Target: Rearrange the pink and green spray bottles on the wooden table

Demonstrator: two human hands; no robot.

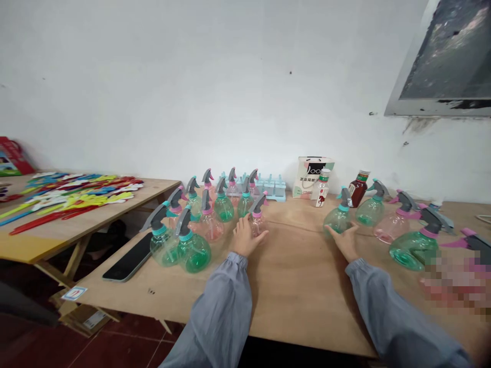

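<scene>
Left hand (pixel 245 237): you grasp a round, clear-pink plastic spray bottle (pixel 260 223).
Right hand (pixel 346 242): you grasp a round, clear-green plastic spray bottle (pixel 337 220).
Near left: flat black phone (pixel 128 259).

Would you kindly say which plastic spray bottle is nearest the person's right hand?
The translucent green plastic spray bottle with a turquoise collar, leftmost of the right-side group; the right hand is at it, the others farther away.
</scene>
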